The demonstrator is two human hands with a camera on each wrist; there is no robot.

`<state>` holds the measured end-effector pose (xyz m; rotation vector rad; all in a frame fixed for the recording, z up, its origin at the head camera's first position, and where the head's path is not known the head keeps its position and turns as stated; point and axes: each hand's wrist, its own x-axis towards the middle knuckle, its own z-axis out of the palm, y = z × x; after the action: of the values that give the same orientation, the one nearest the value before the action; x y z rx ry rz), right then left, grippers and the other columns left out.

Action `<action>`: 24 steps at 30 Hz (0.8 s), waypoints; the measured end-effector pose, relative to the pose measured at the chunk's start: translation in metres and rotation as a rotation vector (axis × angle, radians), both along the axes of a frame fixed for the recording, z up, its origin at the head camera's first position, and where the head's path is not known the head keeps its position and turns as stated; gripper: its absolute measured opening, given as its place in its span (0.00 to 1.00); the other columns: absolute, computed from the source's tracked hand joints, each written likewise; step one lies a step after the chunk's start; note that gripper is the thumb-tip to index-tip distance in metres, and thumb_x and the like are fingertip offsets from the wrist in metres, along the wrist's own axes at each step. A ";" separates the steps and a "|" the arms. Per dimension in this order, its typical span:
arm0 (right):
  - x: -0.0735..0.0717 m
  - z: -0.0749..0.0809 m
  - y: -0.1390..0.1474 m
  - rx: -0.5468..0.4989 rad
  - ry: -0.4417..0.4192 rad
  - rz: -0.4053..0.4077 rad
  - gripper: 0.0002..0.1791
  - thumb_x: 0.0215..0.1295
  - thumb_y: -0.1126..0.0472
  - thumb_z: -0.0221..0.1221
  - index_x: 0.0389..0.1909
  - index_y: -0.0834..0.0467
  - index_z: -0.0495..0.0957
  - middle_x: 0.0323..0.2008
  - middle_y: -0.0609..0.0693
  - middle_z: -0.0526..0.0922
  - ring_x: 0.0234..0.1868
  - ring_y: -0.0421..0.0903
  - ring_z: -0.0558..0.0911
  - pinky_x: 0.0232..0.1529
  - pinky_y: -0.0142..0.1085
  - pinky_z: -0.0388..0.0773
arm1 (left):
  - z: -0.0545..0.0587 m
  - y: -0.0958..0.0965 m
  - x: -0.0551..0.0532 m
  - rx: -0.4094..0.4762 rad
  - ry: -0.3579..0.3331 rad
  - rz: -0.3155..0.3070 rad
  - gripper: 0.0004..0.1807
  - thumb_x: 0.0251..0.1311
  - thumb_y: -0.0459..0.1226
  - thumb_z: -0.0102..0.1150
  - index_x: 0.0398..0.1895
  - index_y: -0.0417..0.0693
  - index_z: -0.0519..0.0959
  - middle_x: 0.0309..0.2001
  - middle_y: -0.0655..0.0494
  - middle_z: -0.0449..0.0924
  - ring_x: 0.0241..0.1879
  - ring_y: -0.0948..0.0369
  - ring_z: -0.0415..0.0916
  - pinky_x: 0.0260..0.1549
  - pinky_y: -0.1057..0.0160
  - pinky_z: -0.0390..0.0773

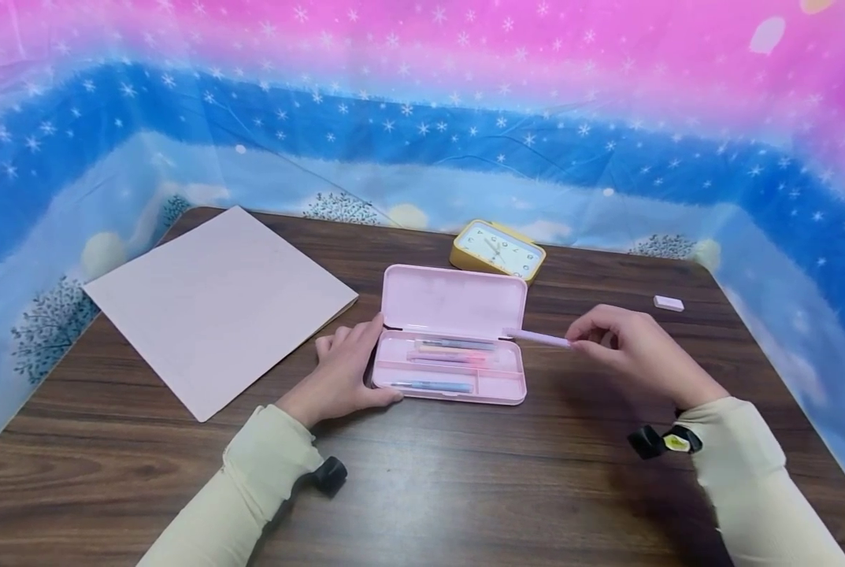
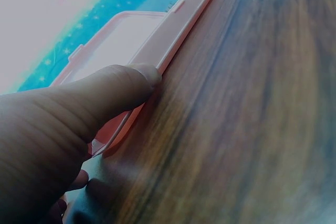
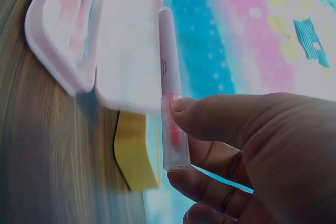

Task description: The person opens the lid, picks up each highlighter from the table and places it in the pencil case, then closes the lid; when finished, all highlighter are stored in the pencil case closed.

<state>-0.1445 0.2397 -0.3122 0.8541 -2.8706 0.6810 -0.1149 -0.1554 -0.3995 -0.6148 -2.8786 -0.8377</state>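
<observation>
An opened pink pencil case (image 1: 502, 387) lies on the table with its lid (image 1: 454, 303) tipped back. My left hand (image 1: 340, 374) grips the case's left end; in the left wrist view the thumb (image 2: 121, 85) presses on its front wall. Several pens (image 1: 450, 356) rest in the back compartment, and a blue pen (image 1: 432, 387) is in the front one. Beside the case's right end, my right hand (image 1: 638, 346) pinches a pale pink marker (image 1: 541, 339) between thumb and fingers. In the right wrist view its frosted cap (image 3: 176, 135) shows red inside, and the other end points away from the hand.
A yellow alarm clock (image 1: 500, 248) stands right behind the lid. To the left is a large pale square board (image 1: 220, 307). A small white eraser (image 1: 668, 303) lies at the far right of the wooden table (image 1: 422, 488). Patterned cloth (image 1: 408, 118) hangs around the back and sides.
</observation>
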 end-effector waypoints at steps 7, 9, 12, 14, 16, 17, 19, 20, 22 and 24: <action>-0.005 -0.003 -0.033 -0.025 -0.100 0.028 0.04 0.66 0.58 0.63 0.38 0.44 0.82 0.31 0.42 0.81 0.29 0.40 0.76 0.31 0.32 0.73 | -0.002 0.001 0.000 -0.007 0.000 -0.005 0.61 0.45 0.56 0.73 0.76 0.38 0.52 0.68 0.44 0.67 0.54 0.49 0.63 0.48 0.48 0.53; -0.007 -0.005 -0.042 -0.037 -0.116 0.041 0.04 0.66 0.58 0.63 0.38 0.44 0.82 0.32 0.43 0.81 0.29 0.41 0.76 0.32 0.32 0.74 | -0.002 0.001 0.000 -0.008 0.000 -0.004 0.61 0.45 0.57 0.73 0.76 0.38 0.52 0.68 0.44 0.67 0.54 0.49 0.63 0.48 0.48 0.53; -0.008 -0.008 -0.055 -0.048 -0.129 0.074 0.04 0.66 0.59 0.63 0.39 0.45 0.82 0.33 0.43 0.82 0.31 0.41 0.76 0.33 0.33 0.74 | 0.000 0.001 0.000 -0.009 -0.002 0.000 0.61 0.45 0.56 0.73 0.76 0.37 0.51 0.68 0.44 0.67 0.54 0.49 0.63 0.48 0.48 0.53; -0.008 -0.009 -0.064 -0.052 -0.133 0.095 0.04 0.66 0.59 0.63 0.39 0.47 0.82 0.33 0.41 0.82 0.32 0.40 0.77 0.34 0.33 0.75 | 0.000 0.001 0.000 -0.009 0.000 0.001 0.61 0.45 0.56 0.73 0.76 0.38 0.51 0.68 0.44 0.67 0.54 0.49 0.63 0.48 0.48 0.53; -0.008 -0.011 -0.072 -0.052 -0.133 0.124 0.04 0.66 0.60 0.63 0.39 0.48 0.83 0.34 0.40 0.82 0.32 0.39 0.77 0.34 0.32 0.76 | 0.001 0.001 0.000 -0.010 -0.004 0.002 0.61 0.45 0.56 0.73 0.76 0.38 0.51 0.68 0.44 0.66 0.54 0.49 0.63 0.48 0.47 0.53; -0.009 -0.012 -0.077 -0.052 -0.137 0.134 0.04 0.66 0.60 0.63 0.39 0.49 0.83 0.34 0.40 0.82 0.33 0.39 0.77 0.34 0.32 0.76 | 0.001 0.000 0.000 -0.010 -0.005 0.002 0.61 0.45 0.56 0.73 0.76 0.38 0.51 0.68 0.44 0.66 0.54 0.49 0.63 0.48 0.48 0.53; -0.009 -0.014 -0.085 -0.057 -0.139 0.157 0.03 0.65 0.60 0.63 0.38 0.49 0.83 0.34 0.40 0.82 0.33 0.39 0.77 0.35 0.33 0.76 | 0.001 0.000 0.000 -0.012 -0.006 0.003 0.61 0.45 0.56 0.73 0.77 0.38 0.51 0.68 0.44 0.66 0.54 0.49 0.63 0.48 0.48 0.53; -0.009 -0.015 -0.089 -0.057 -0.138 0.167 0.03 0.65 0.61 0.63 0.38 0.49 0.83 0.34 0.40 0.82 0.34 0.39 0.77 0.35 0.34 0.76 | 0.001 0.000 0.000 -0.010 -0.006 0.003 0.61 0.45 0.56 0.73 0.77 0.38 0.51 0.68 0.44 0.66 0.54 0.49 0.63 0.48 0.48 0.53; -0.010 -0.018 -0.097 -0.048 -0.136 0.185 0.03 0.65 0.61 0.64 0.38 0.50 0.83 0.34 0.40 0.82 0.35 0.39 0.77 0.37 0.37 0.77 | 0.000 0.000 -0.001 -0.009 -0.005 0.003 0.61 0.45 0.56 0.73 0.77 0.38 0.51 0.68 0.44 0.66 0.54 0.49 0.63 0.48 0.48 0.53; -0.010 -0.021 -0.104 -0.039 -0.144 0.199 0.03 0.64 0.62 0.64 0.37 0.50 0.84 0.34 0.40 0.82 0.35 0.39 0.77 0.39 0.40 0.78 | 0.000 0.000 -0.001 -0.008 -0.001 0.001 0.61 0.45 0.56 0.73 0.77 0.38 0.51 0.68 0.44 0.67 0.54 0.49 0.63 0.48 0.48 0.53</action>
<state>-0.1545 0.1358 -0.3329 1.1419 -2.9106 0.8476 -0.1157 -0.1555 -0.3992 -0.6136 -2.8844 -0.8278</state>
